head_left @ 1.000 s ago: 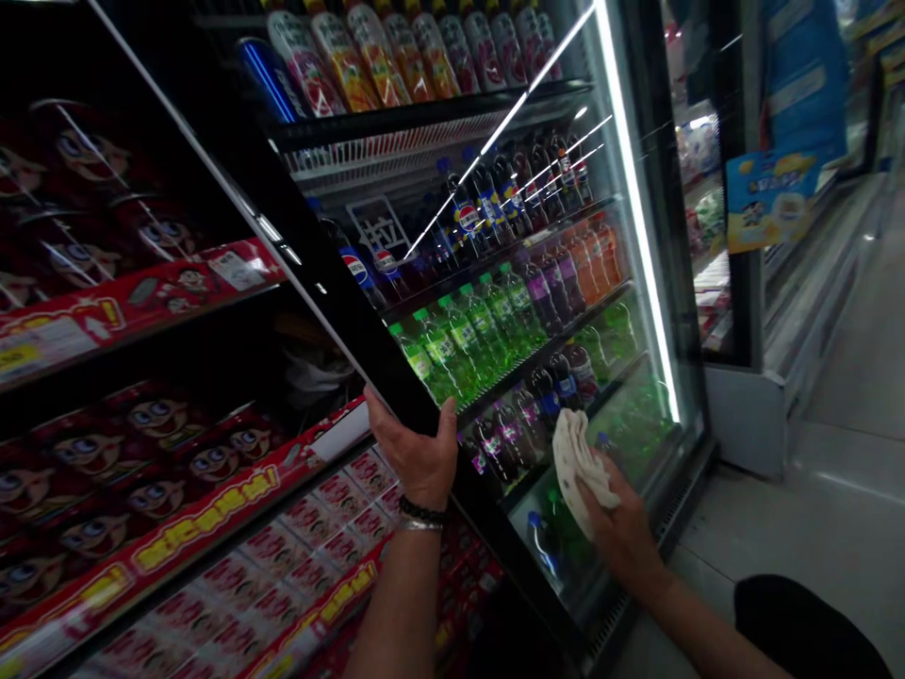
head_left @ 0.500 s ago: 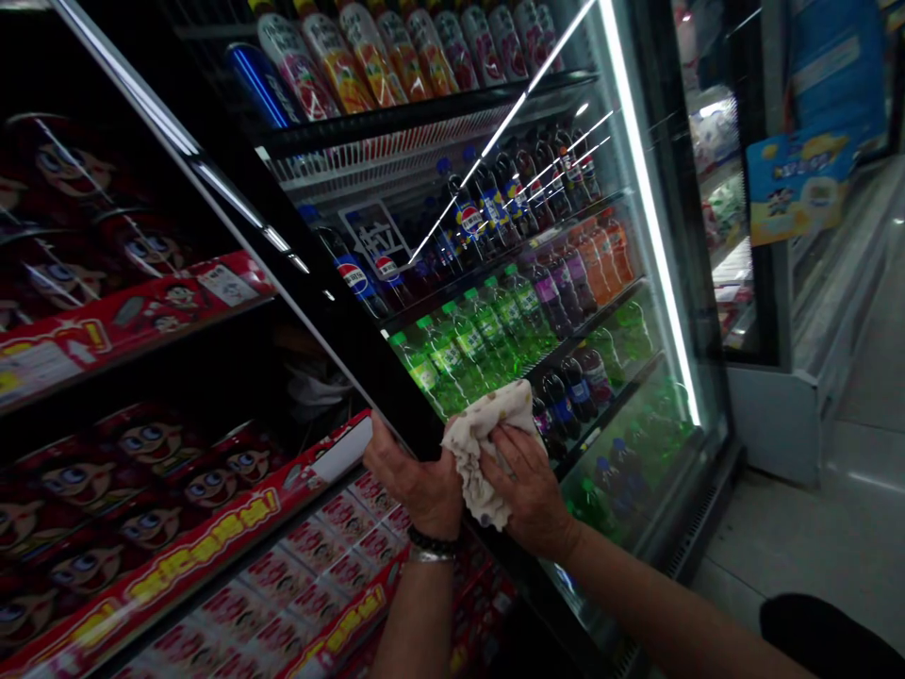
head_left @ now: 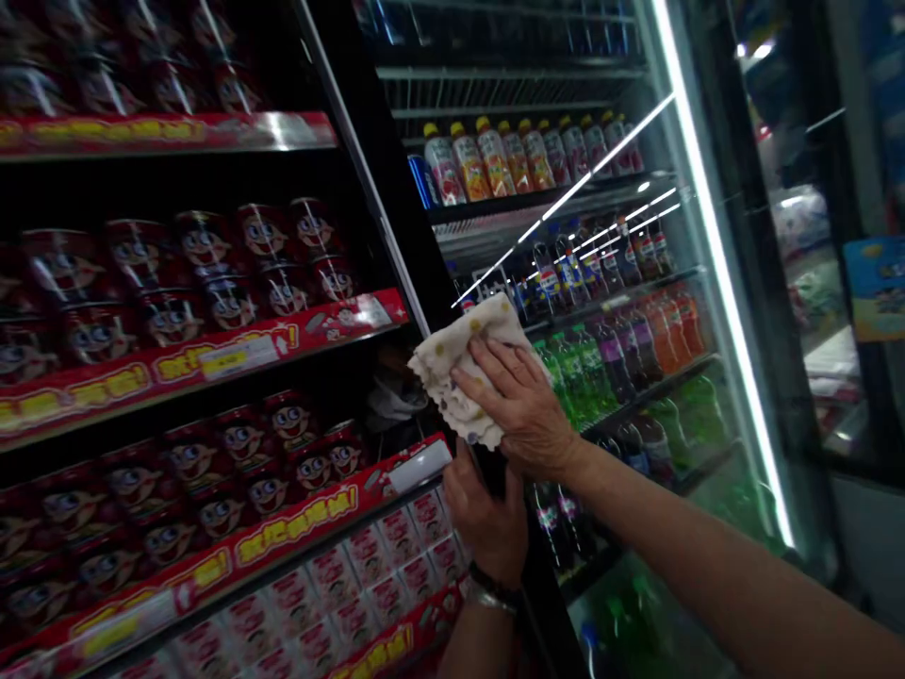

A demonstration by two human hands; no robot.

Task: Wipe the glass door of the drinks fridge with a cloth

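- At the edge of the open cooler door (head_left: 396, 189), a spotted cloth (head_left: 459, 372) is pressed flat against the dark frame by the right hand (head_left: 527, 410), fingers spread over it rather than clenched.
- Lower down, the same door edge is gripped by the left hand (head_left: 487, 514), its grip closed around the frame.
- Wiping is judged to be under way at mid-height; the frame above the cloth, up towards the top, appears not yet reached.
- Bottled drinks (head_left: 600, 363) are seen behind the glass, and red cans (head_left: 212, 273) on the shelf beside.
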